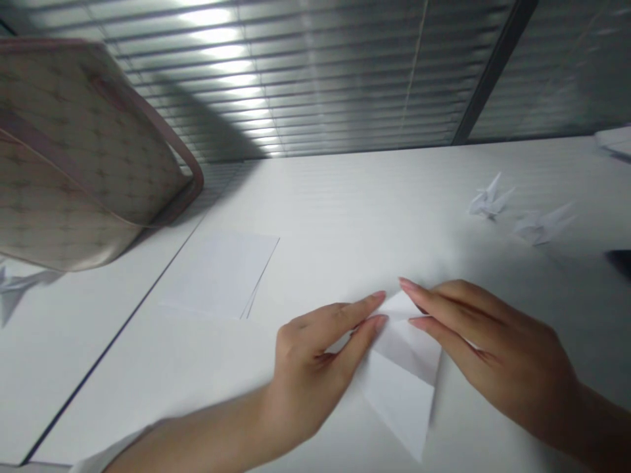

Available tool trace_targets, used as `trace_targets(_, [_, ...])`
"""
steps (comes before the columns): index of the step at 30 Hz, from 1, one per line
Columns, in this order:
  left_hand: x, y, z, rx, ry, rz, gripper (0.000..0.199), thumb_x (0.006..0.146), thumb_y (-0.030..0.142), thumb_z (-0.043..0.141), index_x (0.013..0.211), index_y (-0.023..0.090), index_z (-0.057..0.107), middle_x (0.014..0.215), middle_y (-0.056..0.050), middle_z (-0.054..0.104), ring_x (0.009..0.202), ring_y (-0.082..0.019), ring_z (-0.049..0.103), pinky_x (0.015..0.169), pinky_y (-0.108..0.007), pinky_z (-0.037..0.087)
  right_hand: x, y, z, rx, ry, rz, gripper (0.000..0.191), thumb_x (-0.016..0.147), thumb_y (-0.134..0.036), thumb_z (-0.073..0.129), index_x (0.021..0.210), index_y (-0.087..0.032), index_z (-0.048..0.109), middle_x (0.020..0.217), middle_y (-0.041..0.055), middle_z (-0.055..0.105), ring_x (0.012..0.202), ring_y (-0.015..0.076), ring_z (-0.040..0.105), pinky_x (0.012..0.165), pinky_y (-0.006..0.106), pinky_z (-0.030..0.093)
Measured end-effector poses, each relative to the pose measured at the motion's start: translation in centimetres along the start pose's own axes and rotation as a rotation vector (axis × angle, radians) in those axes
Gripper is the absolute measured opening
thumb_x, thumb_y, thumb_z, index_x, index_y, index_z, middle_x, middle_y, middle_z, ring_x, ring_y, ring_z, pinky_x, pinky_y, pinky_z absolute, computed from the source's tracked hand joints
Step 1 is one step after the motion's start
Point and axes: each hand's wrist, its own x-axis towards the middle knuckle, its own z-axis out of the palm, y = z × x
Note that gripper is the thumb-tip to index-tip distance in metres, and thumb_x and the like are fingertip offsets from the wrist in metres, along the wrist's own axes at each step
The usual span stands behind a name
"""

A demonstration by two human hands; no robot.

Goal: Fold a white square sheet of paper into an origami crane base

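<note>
1. While both hands bear on it, a thin, white, folded paper sheet [401,371] lies on the smooth white counter [374,197], directly before the wearer, with its pointed end aimed toward the viewer and a diagonal flap across its middle.
2. Left grip [308,378]: the fingers are extended and nearly together, their tips touching the sheet's left side. Whether the thumb closes on the paper cannot be told.
3. Right grip [507,358]: the fingers are likewise extended, their tips on the sheet's upper right part. No clear pinch is visible, and any contact beneath is hidden.
4. Handling (judged): the sheet is probably very light, stiff only along its creases, prone to sliding on the smooth surface, and easily crumpled. It is best held by the folded edges or pressed flat with the fingertips.
5. Surroundings: a small stack of flat white paper sheets [219,276] lies left of the hands. Two small white paper cranes [493,200] stand to the upper right, and a third white paper crane [20,286] sits at the left edge, below a beige patterned tote bag [73,151] with dusky pink trim.
</note>
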Motion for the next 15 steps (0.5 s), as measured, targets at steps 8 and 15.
trace_targets(8, [1.7, 0.0, -2.3, -0.346, -0.598, 0.014, 0.041, 0.093, 0.031, 0.053, 0.133, 0.025, 0.053, 0.119, -0.013, 0.060, 0.110, -0.024, 0.058, 0.095, -0.039, 0.049, 0.1, 1.7, -1.6, 0.646, -0.223, 0.116, 0.041, 0.090, -0.013, 0.054, 0.123, -0.036, 0.057, 0.096, -0.0010, 0.067, 0.080, 0.0105, 0.067, 0.064, 0.018, 0.054])
trace_targets(15, [1.2, -0.5, -1.6, -0.342, -0.398, 0.018, 0.042, 0.076, 0.025, 0.076, 0.115, 0.024, 0.060, 0.117, -0.009, 0.059, 0.115, -0.024, 0.052, 0.104, -0.042, 0.038, 0.1, 1.1, -1.2, 0.876, -0.321, 0.238, 0.050, 0.086, -0.011, 0.058, 0.127, -0.041, 0.053, 0.106, -0.0027, 0.067, 0.095, 0.0110, 0.065, 0.078, 0.018, 0.053])
